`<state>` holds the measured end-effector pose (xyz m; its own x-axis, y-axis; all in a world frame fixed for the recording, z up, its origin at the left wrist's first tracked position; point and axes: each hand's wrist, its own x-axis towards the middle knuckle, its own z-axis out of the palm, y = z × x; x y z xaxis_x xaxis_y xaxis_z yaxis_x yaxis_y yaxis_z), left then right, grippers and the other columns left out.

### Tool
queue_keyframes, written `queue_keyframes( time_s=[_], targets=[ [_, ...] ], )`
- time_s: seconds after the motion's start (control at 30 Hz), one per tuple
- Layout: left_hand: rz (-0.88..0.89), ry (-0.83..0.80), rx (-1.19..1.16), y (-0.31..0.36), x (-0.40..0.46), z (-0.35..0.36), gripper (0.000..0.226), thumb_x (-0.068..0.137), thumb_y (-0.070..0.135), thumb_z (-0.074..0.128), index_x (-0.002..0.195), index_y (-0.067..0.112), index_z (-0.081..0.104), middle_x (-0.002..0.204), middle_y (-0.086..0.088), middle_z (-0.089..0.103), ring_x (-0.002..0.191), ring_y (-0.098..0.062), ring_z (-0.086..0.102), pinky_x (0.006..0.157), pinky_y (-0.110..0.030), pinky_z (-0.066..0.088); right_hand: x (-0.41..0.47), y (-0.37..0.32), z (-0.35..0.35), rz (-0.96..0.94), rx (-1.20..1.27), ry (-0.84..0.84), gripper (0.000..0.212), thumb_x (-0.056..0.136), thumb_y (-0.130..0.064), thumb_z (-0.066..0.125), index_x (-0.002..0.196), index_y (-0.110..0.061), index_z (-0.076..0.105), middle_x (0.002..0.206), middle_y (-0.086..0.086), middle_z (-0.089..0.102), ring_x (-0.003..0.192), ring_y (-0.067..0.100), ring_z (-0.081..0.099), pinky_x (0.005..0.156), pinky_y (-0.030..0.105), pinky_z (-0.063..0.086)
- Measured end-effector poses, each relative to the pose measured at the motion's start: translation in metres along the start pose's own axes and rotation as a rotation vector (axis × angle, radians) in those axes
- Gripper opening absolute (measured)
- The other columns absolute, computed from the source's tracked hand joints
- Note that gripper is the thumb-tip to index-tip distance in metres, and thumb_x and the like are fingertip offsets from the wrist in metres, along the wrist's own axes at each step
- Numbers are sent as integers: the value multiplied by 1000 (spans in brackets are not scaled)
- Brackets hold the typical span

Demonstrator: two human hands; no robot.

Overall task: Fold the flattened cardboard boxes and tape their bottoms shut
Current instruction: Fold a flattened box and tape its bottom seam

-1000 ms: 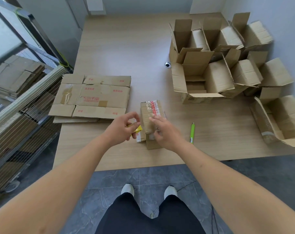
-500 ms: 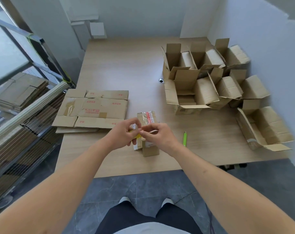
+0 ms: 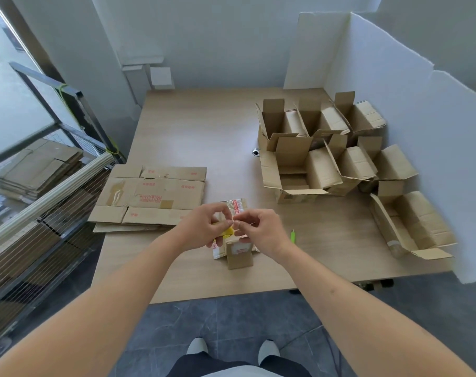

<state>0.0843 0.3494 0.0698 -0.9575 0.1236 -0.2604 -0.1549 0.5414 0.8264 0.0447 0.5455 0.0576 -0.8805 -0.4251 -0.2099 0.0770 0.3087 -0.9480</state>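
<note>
Head view: small folded box (image 3: pixel 238 254) stands on counter (image 3: pixel 193 131), near front edge.
Left hand (image 3: pixel 206 227): fingers curl around yellow tape dispenser (image 3: pixel 227 232).
Right hand (image 3: pixel 261 229): fingers pinch tape end.
Handling: cardboard light, stiff; steady it by its sides.

A light wood-grain table (image 3: pixel 193 126) stands against a pale grey wall (image 3: pixel 217 36). On it a slim green pen (image 3: pixel 293 236) lies near the front edge, and a small round silver-rimmed thing (image 3: pixel 255 152), perhaps a cable grommet, sits about mid-table. White foam-board panels (image 3: pixel 411 110) stand along the table's right side. To the left is a grey metal wire-shelf rack (image 3: pixel 40 240), with a cream ribbed roll (image 3: pixel 49 197) lying slantwise across it. Below, a dark grey tiled floor (image 3: pixel 204 322) and two white shoe tips (image 3: pixel 197 346).
</note>
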Motion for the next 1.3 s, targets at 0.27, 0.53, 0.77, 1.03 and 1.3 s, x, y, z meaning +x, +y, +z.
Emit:
queue_keyframes(
  time_s=[0.27, 0.53, 0.77, 1.03, 1.3],
  targets=[
    [-84, -192, -83, 11, -3, -3, 36, 98, 14, 59, 127, 35, 58, 83, -6, 78, 71, -17, 67, 74, -38, 53, 5, 1, -14, 29, -151, 143, 15, 90, -2, 72, 83, -14, 76, 73, 4, 76, 71, 27, 74, 72, 41, 64],
    [-167, -167, 76, -11, -8, -1, 59, 97, 48, 70, 149, 44, 43, 66, -8, 71, 52, -15, 57, 56, -31, 52, 7, 28, -28, 74, -237, 146, 22, 88, 2, 70, 75, -15, 75, 70, 2, 74, 62, 14, 71, 69, 37, 64],
    [-206, -69, 330, -45, -10, 8, 55, 101, 50, 62, 151, 55, 41, 54, 6, 67, 52, -4, 62, 73, -27, 56, 7, 59, -33, 105, -264, 161, 19, 89, 2, 71, 78, -12, 77, 72, -1, 75, 61, 10, 70, 68, 34, 63],
    [-210, -44, 470, -76, 12, 32, 60, 102, 59, 54, 152, 67, 23, 61, 3, 65, 67, -7, 68, 84, -40, 60, 30, 104, -23, 124, -273, 205, 22, 86, -3, 74, 76, -23, 77, 71, -8, 74, 68, 15, 72, 74, 45, 62],
    [-228, -38, 619, -92, 32, 43, 56, 104, 60, 47, 154, 65, 22, 72, 13, 47, 81, -22, 65, 79, -43, 58, 48, 134, -22, 112, -261, 202, 23, 86, -4, 75, 75, -24, 76, 72, -10, 75, 72, 12, 73, 76, 45, 63]
  ],
)
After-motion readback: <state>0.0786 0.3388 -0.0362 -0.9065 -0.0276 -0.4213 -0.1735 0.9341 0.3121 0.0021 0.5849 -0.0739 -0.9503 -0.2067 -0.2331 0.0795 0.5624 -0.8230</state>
